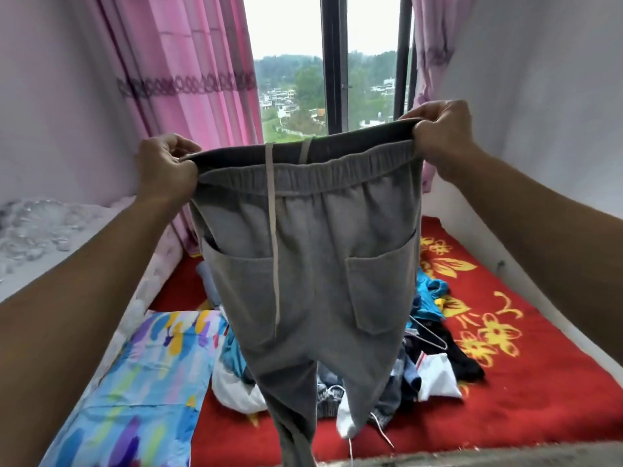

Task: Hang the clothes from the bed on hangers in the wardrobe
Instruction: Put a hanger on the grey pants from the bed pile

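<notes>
**Trousers (303,264) held up over bed (539,382)**

Grey, with elastic waistband and two patch pockets facing the camera. Held in the air by the waistband, stretched wide between both hands, in front of the window (293,62). Hang legs-down above the clothes pile (401,372) on the bed. Leg ends cut off by the lower edge of the view. Pale drawstring (272,230) draped over the waistband, dangling down the left half.

Left hand (165,166): fingers curled, thumb and fingers pinching the left end of the waistband.

Right hand (441,133): fingers curled likewise, gripping the right end, slightly higher than the left.

Pile: mixed garments in blue, black, white and denim, heaped mid-bed behind and below the trousers.

Hanger (428,335): thin wire, lying on the right side of the pile, partly hidden by the trousers, against a black garment.

Bed: red cover with yellow flower pattern, set against the walls below the window.

Pillow (135,382): multicoloured, mostly pale blue, on the left of the bed, just beside the pile.

Curtain (188,79): pink, with a dark patterned band, hanging left of the window.
</notes>
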Available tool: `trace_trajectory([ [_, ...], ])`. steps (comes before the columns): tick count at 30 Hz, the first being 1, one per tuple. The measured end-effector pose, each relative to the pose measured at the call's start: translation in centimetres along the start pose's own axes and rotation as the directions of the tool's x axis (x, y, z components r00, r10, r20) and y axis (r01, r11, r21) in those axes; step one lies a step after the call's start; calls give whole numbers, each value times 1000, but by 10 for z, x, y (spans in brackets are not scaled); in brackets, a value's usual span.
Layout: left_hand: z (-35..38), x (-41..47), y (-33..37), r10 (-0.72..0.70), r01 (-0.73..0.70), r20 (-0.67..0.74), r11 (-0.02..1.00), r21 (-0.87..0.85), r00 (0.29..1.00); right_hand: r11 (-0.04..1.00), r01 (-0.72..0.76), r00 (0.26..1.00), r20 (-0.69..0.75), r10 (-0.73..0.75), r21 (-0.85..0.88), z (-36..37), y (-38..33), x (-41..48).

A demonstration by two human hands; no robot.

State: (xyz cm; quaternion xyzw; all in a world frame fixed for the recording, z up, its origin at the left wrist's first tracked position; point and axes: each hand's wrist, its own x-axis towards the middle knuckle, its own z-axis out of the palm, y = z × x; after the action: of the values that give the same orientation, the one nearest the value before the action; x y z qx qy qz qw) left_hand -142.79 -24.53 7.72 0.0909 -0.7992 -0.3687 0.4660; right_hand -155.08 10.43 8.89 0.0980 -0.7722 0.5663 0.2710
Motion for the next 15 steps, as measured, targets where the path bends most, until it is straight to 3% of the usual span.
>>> trace_trajectory([
  [3,27,-8,-17,-53,56,103,998,-21,993,999,-44,999,32,44,11,6,29,1],
  [5,51,-23,-39,-71,64,230,997,41,971,993,-85,990,104,93,-79,13,68,-4],
  [9,109,-64,-96,-161,29,505,966,258,848,930,-106,942,264,208,-353,30,165,-16],
  [12,161,-88,-134,-204,-146,620,872,466,758,826,4,909,346,232,-564,45,234,-24],
  [15,218,-111,-167,-217,-332,702,762,557,679,730,157,845,473,249,-665,63,309,-21],
])
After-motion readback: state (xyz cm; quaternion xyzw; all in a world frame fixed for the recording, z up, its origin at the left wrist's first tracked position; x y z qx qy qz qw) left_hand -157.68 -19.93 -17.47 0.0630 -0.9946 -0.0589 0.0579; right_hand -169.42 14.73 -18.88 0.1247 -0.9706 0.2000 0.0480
